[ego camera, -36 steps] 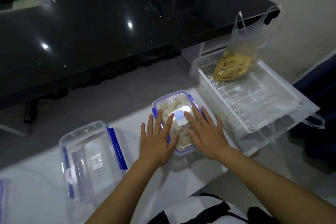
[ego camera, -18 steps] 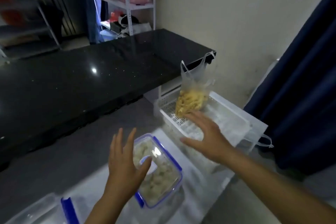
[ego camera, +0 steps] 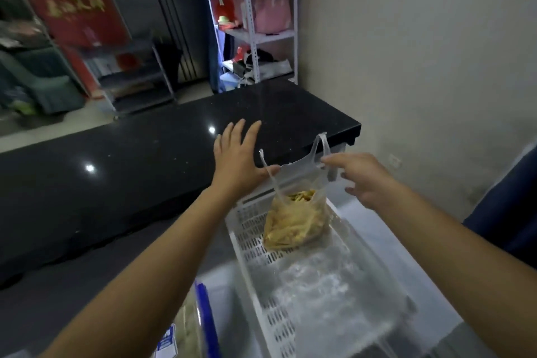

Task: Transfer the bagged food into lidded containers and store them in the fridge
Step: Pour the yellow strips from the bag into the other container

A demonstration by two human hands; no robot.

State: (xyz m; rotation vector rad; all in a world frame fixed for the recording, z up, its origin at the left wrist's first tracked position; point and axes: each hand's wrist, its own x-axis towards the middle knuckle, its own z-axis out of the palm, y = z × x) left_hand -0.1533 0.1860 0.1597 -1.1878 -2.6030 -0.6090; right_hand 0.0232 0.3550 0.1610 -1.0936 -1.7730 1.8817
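Clear plastic bag [ego camera: 293,221] of pale yellow food, standing at the far end of a white slotted basket [ego camera: 255,256], mouth open and two handle loops sticking up. Landmark for all that follows: that basket.

Just above its far rim, left hand [ego camera: 236,158] hovering palm down, fingers [ego camera: 250,134] spread wide, thumb close to the bag's left handle; contact not clear. Above the basket's far right corner, right hand [ego camera: 363,180] reaching in from the right, fingers [ego camera: 334,158] loosely curled with index and thumb at the bag's right handle loop; whether pinching it or only touching, cannot tell. Both bare forearms stretching in from the bottom edge, either side of the basket.

Inside the basket, nearer than the bag, crumpled clear plastic [ego camera: 325,293] lining the floor. Under the basket, a pale surface [ego camera: 377,229]. Left of the basket's near corner, a container [ego camera: 189,325] with a blue clip and pale food inside, cut off by the frame.

Beyond the basket, a long glossy black counter [ego camera: 145,171]. Farther back, white metal shelving [ego camera: 261,23] with pink bags, against a beige wall [ego camera: 421,67]. Right of the basket, dark blue fabric [ego camera: 514,212].
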